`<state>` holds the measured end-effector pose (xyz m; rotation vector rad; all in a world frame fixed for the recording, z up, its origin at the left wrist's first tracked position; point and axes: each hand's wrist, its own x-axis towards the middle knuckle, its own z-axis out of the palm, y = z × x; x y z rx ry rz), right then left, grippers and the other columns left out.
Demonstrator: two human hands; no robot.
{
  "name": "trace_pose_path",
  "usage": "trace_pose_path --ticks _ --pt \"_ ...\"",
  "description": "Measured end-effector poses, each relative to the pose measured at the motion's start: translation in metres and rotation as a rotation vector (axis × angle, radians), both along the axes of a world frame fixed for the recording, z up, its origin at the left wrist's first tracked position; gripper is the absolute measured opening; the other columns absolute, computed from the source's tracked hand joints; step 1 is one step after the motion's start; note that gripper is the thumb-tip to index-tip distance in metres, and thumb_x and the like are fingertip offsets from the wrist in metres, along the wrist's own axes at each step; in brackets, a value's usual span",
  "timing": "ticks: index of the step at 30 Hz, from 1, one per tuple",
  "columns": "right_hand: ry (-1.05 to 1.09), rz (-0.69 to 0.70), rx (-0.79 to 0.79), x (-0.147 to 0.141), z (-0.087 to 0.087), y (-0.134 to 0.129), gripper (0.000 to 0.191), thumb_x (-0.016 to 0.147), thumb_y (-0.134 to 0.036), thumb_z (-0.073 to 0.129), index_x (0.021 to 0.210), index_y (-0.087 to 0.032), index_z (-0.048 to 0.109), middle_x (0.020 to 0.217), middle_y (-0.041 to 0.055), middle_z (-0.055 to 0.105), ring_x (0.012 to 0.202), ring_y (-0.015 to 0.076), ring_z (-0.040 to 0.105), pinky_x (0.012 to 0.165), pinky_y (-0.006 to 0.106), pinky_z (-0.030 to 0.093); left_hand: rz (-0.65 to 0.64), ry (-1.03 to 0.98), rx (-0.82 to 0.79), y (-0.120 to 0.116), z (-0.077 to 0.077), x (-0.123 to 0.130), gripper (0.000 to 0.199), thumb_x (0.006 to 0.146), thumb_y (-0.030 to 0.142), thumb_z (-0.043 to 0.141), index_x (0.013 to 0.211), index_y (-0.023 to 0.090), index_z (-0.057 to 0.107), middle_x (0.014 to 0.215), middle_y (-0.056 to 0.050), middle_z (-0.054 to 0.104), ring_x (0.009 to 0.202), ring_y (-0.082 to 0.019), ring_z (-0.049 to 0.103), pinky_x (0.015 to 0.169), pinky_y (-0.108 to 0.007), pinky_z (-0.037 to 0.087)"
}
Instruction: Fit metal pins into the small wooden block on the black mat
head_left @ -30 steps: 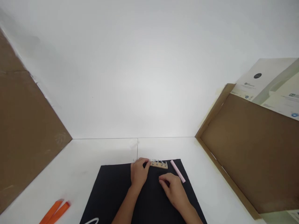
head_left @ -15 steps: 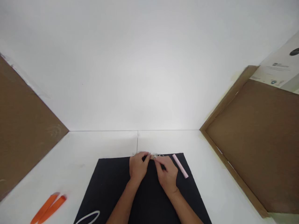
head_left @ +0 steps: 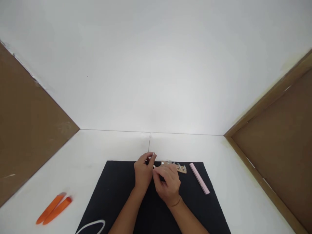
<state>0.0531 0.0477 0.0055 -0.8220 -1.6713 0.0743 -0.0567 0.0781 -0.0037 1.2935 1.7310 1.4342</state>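
My left hand (head_left: pixel 143 170) is over the upper middle of a black mat (head_left: pixel 114 185), its thumb and index finger pinched on something small and pale at the tips. Close beside it on the right, my right hand (head_left: pixel 168 182) is closed, fingertips near a small white piece (head_left: pixel 154 166) between the hands. Whether the right fingers grip that piece is too small to tell. Behind my right hand lies a light wooden strip (head_left: pixel 181 169) with a white dot and several clear hooks, partly covered by the hand.
A pink bar (head_left: pixel 199 178) lies at the mat's right edge. Two orange strips (head_left: pixel 57 210) rest on the white table (head_left: pixel 92 146) at the left. A white cord loop (head_left: pixel 94 223) is at the mat's lower left. Brown panels stand on both sides.
My hands have come away from the wooden strip, which now shows to their right. The right hand has moved left, close to the left hand. The camera view has shifted.
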Motion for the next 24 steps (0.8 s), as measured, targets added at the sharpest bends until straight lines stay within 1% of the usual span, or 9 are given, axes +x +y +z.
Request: trace_pose_path --ticks 3,6,9,11,15,19,24 --pt "0.029 0.042 0.003 -0.001 0.000 0.002 0.030 0.080 0.002 0.063 0.097 -0.021 0.065 0.081 0.0043 0.073 0.070 0.0178 0.066 0.070 0.037 0.053 0.015 0.001 0.024 0.000 0.001 -0.002 0.021 0.081 0.040 0.065 0.084 0.020 0.073 0.071 0.000 0.069 0.060 -0.014 0.058 0.061 -0.025 0.049" --pt "0.042 0.058 0.005 0.000 -0.001 0.003 0.035 0.081 0.004 0.061 0.104 -0.022 0.066 0.087 0.0066 0.073 0.077 0.0187 0.067 0.069 0.035 0.055 -0.010 0.030 0.059 0.000 -0.002 -0.001 0.019 0.081 0.038 0.066 0.085 0.021 0.073 0.074 -0.001 0.070 0.062 -0.014 0.058 0.063 -0.026 0.049" --pt "0.036 0.068 0.013 -0.001 -0.001 0.001 0.038 0.082 0.004 0.061 0.109 -0.022 0.066 0.093 0.0076 0.074 0.083 0.0194 0.069 0.074 0.036 0.056 -0.034 0.042 0.078 -0.001 -0.004 0.000 0.018 0.080 0.038 0.067 0.084 0.021 0.072 0.076 -0.001 0.070 0.064 -0.014 0.058 0.064 -0.027 0.050" --pt "0.041 0.075 0.017 -0.004 -0.001 0.000 0.038 0.081 0.003 0.061 0.110 -0.022 0.066 0.094 0.0075 0.074 0.083 0.0194 0.070 0.077 0.037 0.056 -0.042 0.042 0.083 -0.002 -0.003 0.001 0.017 0.081 0.037 0.067 0.084 0.021 0.072 0.077 -0.001 0.070 0.064 -0.014 0.058 0.064 -0.027 0.050" --pt "0.132 0.104 -0.051 -0.011 -0.001 -0.004 0.031 0.081 0.002 0.061 0.101 -0.021 0.066 0.088 0.0051 0.074 0.078 0.0174 0.070 0.075 0.032 0.057 -0.044 0.056 0.104 -0.002 0.000 0.000 0.016 0.081 0.036 0.066 0.084 0.021 0.070 0.078 -0.001 0.069 0.068 -0.015 0.058 0.065 -0.026 0.049" --pt "0.236 0.071 -0.162 -0.014 -0.001 -0.006 0.020 0.082 -0.004 0.061 0.090 -0.021 0.067 0.082 0.0031 0.074 0.075 0.0164 0.070 0.076 0.030 0.057 -0.026 0.038 0.113 -0.002 0.001 0.001 0.016 0.081 0.035 0.065 0.084 0.021 0.070 0.075 -0.001 0.067 0.068 -0.015 0.058 0.063 -0.026 0.048" --pt "0.322 0.021 -0.272 -0.012 -0.005 -0.001 0.013 0.083 -0.010 0.063 0.087 -0.021 0.069 0.083 0.0029 0.074 0.076 0.0163 0.070 0.075 0.029 0.057 -0.036 0.044 0.125 -0.003 0.001 0.001 0.017 0.082 0.035 0.064 0.087 0.020 0.070 0.075 -0.001 0.067 0.067 -0.014 0.058 0.062 -0.025 0.048"
